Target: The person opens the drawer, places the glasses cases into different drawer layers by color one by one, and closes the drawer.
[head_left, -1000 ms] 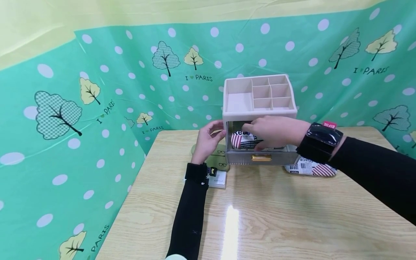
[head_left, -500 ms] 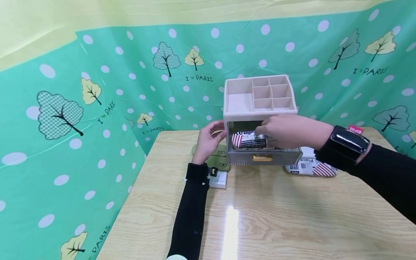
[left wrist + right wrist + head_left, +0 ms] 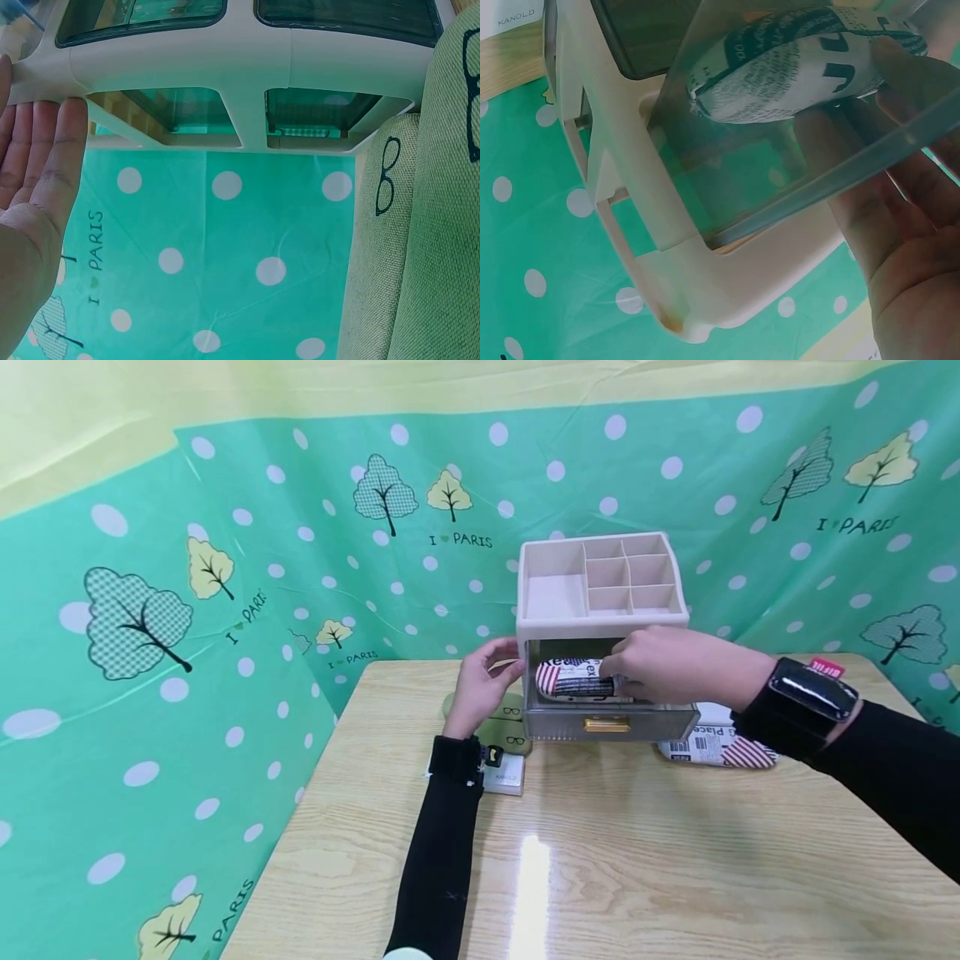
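A white desktop organizer (image 3: 603, 628) stands at the back of the table. Its clear drawer (image 3: 570, 724), with a gold handle, is pulled out. Inside lies a newspaper-print glasses case (image 3: 573, 681) with a red-striped end, also seen through the clear wall as a printed glasses case (image 3: 780, 79). My right hand (image 3: 663, 664) reaches into the drawer and grips the case's right end, with fingers on both sides of it in the right wrist view. Against the organizer's left side rests my left hand (image 3: 480, 685); in the left wrist view its fingers (image 3: 49, 142) are straight.
Olive fabric cases (image 3: 504, 735) with glasses drawings lie left of the organizer, beside a small white box (image 3: 506, 777). Another newspaper-print case (image 3: 712, 746) lies to its right. Open compartments (image 3: 630, 575) form the organizer's top. A green curtain (image 3: 465, 602) hangs behind.
My right hand has shifted right, from over the middle of the case to its right end, uncovering more print. The case has turned slightly. My left hand stays put.
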### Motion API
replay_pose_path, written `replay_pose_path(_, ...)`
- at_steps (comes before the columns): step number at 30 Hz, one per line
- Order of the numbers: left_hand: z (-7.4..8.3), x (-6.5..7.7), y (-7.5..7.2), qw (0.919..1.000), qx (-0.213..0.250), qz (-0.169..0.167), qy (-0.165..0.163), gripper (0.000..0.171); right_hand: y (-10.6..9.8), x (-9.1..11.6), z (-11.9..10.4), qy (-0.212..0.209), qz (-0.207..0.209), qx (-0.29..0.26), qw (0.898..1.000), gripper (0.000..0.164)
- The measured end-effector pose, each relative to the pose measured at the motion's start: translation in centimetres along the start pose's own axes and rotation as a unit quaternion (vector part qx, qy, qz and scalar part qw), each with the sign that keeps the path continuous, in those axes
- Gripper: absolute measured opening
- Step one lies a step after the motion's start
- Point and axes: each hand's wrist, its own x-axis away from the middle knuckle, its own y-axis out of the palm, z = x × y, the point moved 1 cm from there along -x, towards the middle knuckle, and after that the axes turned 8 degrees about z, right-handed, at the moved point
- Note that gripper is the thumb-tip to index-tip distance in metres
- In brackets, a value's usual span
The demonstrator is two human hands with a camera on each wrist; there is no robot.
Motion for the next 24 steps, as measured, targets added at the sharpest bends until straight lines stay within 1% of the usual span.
replay_pose_path(6,0.0,0.0,0.0,1.0,0.004,-0.002,0.002,0.036,0.0,-0.2,0.6,0.011,-0.002,-0.005,1.0,0.02)
replay_pose_path(13,0.0,0.0,0.0,0.9999,-0.003,-0.002,0.01,0.036,0.3,-0.5,1.1,0.016,0.017,0.023,0.999,0.013)
replay_pose_path(16,0.0,0.0,-0.1,0.9999,-0.002,-0.002,0.012,0.036,0.4,-0.6,1.3,0.023,0.021,0.028,0.999,0.01)
replay_pose_path(21,-0.1,0.0,-0.1,1.0,0.001,-0.003,0.009,0.035,0.4,-0.6,1.4,0.038,0.021,0.034,0.998,0.008)
replay_pose_path(24,-0.1,0.0,0.0,1.0,0.0,-0.002,0.006,0.035,0.5,-0.7,1.4,0.04,0.029,0.046,0.998,0.008)
